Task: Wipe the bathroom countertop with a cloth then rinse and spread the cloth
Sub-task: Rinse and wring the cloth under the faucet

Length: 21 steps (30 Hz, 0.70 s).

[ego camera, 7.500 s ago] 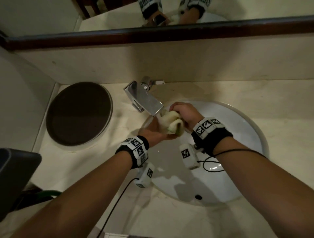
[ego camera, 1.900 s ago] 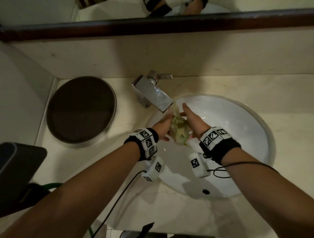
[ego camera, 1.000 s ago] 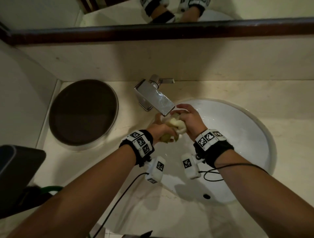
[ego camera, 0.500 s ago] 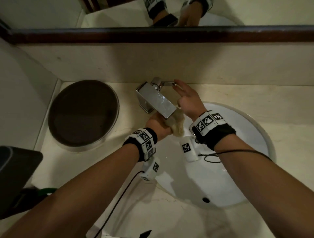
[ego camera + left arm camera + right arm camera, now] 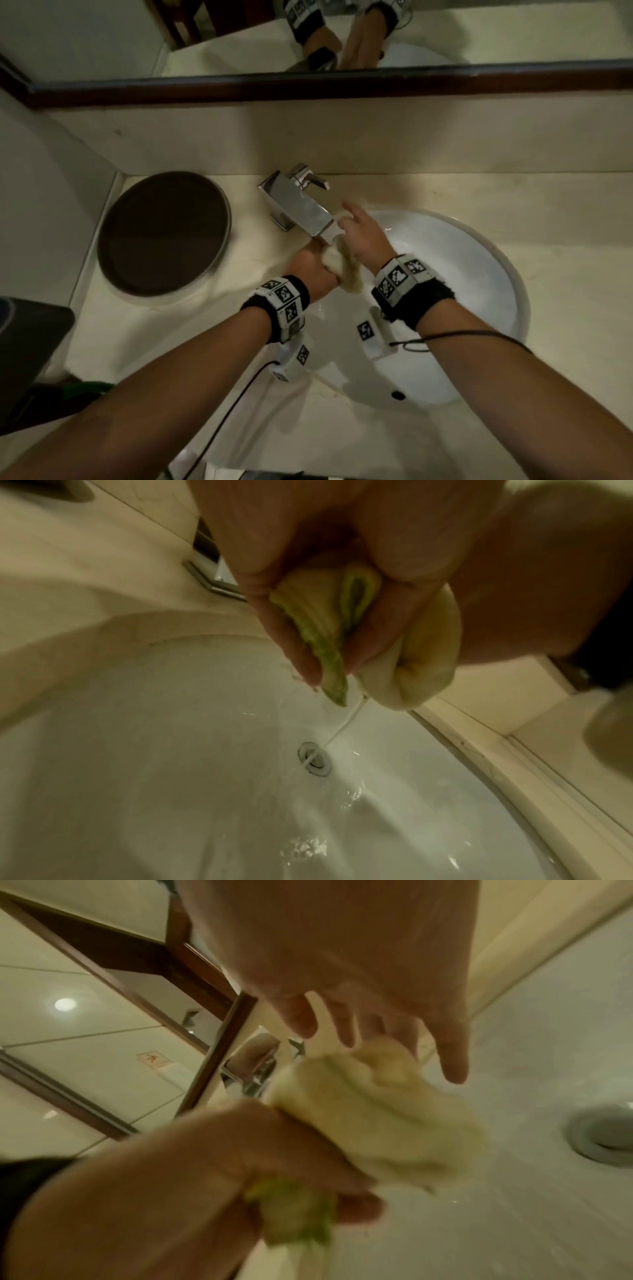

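Observation:
My left hand (image 5: 310,270) grips a bunched, wet, pale yellow-green cloth (image 5: 337,263) just under the chrome faucet (image 5: 298,205) spout, over the white sink (image 5: 479,274). In the left wrist view the cloth (image 5: 329,631) is squeezed between the fingers, and a thin stream of water runs from it down to the drain (image 5: 315,758). My right hand (image 5: 359,233) hovers right above the cloth with straight, spread fingers and holds nothing. In the right wrist view those fingers (image 5: 452,1056) reach past the far end of the cloth (image 5: 377,1110).
A round dark brown tray (image 5: 164,233) lies on the beige countertop (image 5: 548,240) left of the faucet. A mirror with a dark frame (image 5: 342,85) runs along the back wall. A dark object (image 5: 30,342) sits at the left front edge.
Half a second ago my right hand was up at the faucet lever; it has come back down to just above the cloth. My left hand still holds the cloth under the spout.

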{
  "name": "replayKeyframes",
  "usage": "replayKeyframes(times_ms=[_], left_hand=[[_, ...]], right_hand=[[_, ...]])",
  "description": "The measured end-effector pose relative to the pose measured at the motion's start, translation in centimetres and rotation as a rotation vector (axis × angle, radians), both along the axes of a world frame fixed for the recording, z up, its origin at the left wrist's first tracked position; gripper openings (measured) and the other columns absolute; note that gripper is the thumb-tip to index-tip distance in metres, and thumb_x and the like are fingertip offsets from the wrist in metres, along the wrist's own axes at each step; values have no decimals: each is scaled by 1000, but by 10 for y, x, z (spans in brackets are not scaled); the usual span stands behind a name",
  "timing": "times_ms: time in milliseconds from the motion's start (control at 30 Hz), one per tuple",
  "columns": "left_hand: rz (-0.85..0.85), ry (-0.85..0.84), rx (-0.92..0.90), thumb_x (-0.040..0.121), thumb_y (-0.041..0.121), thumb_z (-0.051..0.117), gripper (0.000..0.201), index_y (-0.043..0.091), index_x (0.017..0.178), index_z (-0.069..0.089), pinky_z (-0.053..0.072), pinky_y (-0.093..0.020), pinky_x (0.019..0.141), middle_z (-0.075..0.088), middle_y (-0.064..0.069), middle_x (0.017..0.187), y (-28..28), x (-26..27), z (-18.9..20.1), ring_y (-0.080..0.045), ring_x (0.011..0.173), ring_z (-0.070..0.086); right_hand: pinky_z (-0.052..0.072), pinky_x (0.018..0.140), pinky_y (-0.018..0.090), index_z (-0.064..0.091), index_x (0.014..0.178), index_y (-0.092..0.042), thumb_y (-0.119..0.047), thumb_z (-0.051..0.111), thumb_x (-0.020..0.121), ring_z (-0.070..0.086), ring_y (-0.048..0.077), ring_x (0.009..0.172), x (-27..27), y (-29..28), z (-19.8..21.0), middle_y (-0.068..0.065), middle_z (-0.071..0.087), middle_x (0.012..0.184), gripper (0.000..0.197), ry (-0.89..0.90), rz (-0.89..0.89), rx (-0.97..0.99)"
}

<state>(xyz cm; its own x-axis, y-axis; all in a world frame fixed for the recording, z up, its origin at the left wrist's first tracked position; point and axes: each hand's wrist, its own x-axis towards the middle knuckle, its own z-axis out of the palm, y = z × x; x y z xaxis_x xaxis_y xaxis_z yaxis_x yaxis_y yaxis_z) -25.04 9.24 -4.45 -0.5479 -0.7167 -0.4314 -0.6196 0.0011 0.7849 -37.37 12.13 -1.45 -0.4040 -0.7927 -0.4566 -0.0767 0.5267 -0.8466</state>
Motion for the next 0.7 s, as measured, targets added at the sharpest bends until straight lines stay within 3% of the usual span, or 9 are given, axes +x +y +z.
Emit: replayKeyframes(times_ms=[67,133,200,300,400,467,567,700], left_hand=[[-22,-2,-55,63,25,64,38,12,93,45,49,-35,69,55,3,79,7,-1,3,-22,75,57],[-12,-11,-106,63,15,68,37,14,92,45,51,-40,59,58,-2,78,16,-3,9,-25,70,59],[-26,2,-131,66,9,71,40,20,93,44,53,-41,56,61,-5,82,26,-5,15,-26,71,61],[-141,-3,-238,67,12,72,43,28,94,43,48,-31,57,59,1,90,41,-9,25,-21,78,60],[-265,-49,-347,67,22,75,49,27,107,47,47,-30,68,54,4,104,50,-15,41,-16,85,55],[-385,-142,-489,71,23,75,52,25,115,48,46,-31,72,50,3,110,56,-16,48,-16,90,51],[-573,-264,-728,78,13,67,56,17,128,43,46,-36,66,47,-4,116,67,-10,49,-23,98,48],[-566,-414,-828,75,1,63,73,10,141,31,35,-31,61,43,-10,119,82,-1,48,-27,101,46]], right_hand=[[44,98,38,48,135,-13,-31,35,97,53,30,118,0,24,-9,9,54,131,44,-4,35,120],[49,93,52,55,123,-11,-47,35,94,57,36,109,-4,49,-16,15,59,118,51,-218,-14,239],[54,83,53,59,114,-10,-61,32,94,61,36,98,-6,69,-18,17,62,108,61,-536,-159,286],[58,70,51,62,116,-6,-69,29,92,66,40,93,-10,84,-14,25,64,113,76,-687,-186,259],[56,74,53,63,119,-12,-70,30,89,65,41,101,-18,92,-8,22,66,117,74,-821,-199,203],[54,78,56,62,121,-9,-64,38,86,62,41,105,-26,96,-2,23,65,118,69,-847,-216,185],[55,75,53,60,113,-5,-52,44,83,61,36,93,-26,101,7,20,63,102,58,-762,-143,226],[54,64,39,62,94,-12,-47,52,72,62,27,76,-2,93,17,13,64,89,42,-518,-238,274]])
